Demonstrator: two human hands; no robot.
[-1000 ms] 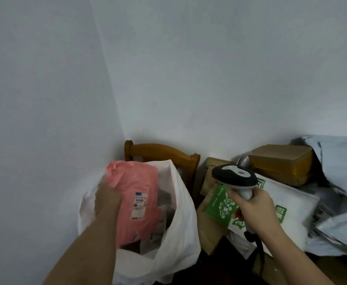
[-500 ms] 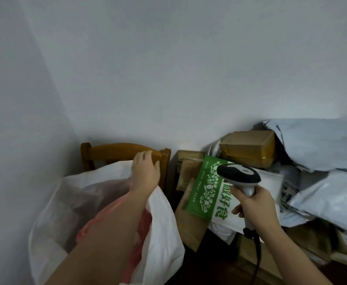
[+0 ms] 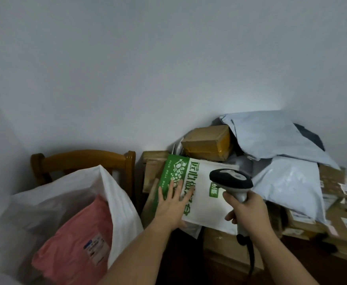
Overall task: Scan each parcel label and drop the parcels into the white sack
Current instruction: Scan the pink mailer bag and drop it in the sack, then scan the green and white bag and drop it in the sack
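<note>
White sack (image 3: 115,194): stands open-mouthed at lower left, in front of a wooden chair (image 3: 82,159); a pink mailer (image 3: 76,239), label up, is seen lying inside.

Parcel pile (image 3: 281,177): grey poly mailers and cardboard boxes are stacked at right against the wall, on a surface that is largely hidden.

Green-and-white mailer (image 3: 207,202): lies flat on the near-left edge of the pile, between the two hands and just right of the sack. Its long axis runs from the green end at upper left toward the white end at lower right. No shipping label can be made out on the upward face, so a flip is judged likely before scanning.

Left hand (image 3: 171,204): the nearer one to the mailer; fingers are spread straight and laid on its green end, nothing gripped.

Right hand (image 3: 244,210): is wrapped around the handle of a barcode scanner (image 3: 231,179), whose head is held over the mailer's white part.
</note>
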